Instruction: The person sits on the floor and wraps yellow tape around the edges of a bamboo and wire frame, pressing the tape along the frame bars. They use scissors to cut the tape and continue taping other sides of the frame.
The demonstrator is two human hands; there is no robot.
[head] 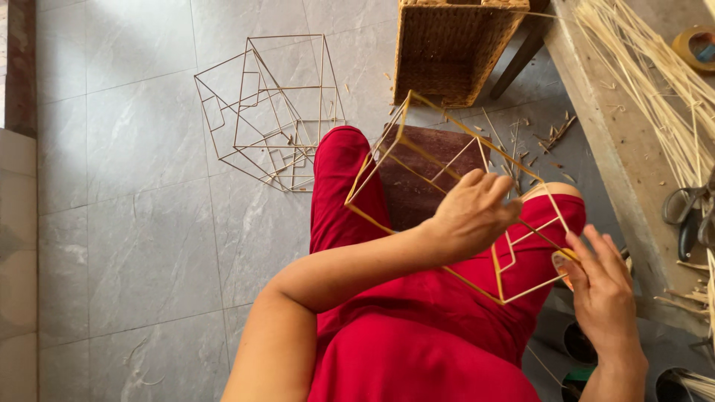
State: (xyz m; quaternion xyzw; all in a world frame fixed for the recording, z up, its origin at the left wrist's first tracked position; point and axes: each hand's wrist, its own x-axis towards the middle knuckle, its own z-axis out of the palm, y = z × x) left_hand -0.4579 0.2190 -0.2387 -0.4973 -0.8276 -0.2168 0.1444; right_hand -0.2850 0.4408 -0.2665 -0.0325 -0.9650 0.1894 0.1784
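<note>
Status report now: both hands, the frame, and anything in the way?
Left hand grips bamboo frame mid-strut. Right hand pinches its lower corner. Frame held over lap. Finished frames lie apart on floor.

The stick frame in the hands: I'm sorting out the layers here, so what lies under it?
Under the stick frame show red-clad legs and a dark brown stool. The left hand covers part of the frame's middle; the right hand pinches its corner.

both hands (471, 216) gripping bamboo frame (417, 160), red lap
</note>
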